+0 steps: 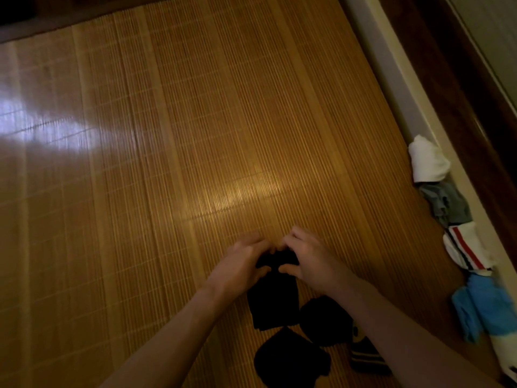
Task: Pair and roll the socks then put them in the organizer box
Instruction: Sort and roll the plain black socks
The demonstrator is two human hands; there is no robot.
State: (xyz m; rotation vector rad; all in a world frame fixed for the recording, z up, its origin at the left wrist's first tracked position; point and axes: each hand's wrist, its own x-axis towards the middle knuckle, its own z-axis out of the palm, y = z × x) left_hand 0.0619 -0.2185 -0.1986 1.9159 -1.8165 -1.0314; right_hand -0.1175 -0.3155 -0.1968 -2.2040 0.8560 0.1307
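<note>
Head view, the only one. Left hand (240, 261) and right hand (307, 259) meet over the black sock pair (272, 301) on the bamboo mat (167, 163). Both hands grasp the far end of the pair, which is bunched into a small roll, with fingers curled over it and thumbs on the near side. The unrolled part lies flat on the mat toward the person, between the forearms.

Two loose black socks (324, 320) lie just beside it, near the right forearm, with a striped sock (366, 357) partly under that arm.

At the mat's right edge sits a row of bundles: white bundle (428, 161), grey bundle (444, 203), red-striped bundle (467, 250), blue bundle (481, 306). I cannot tell whether they sit in the organizer box; no box is clearly visible.

The step looks like rolling, early on, with most of the pair still flat. To do it well:
- Keep both layers aligned at the edges.
- Roll toward the body with even pressure from both hands.
- Keep the roll tight so it does not cone.
- Keep clear of the loose socks nearby so they don't get caught in.
</note>
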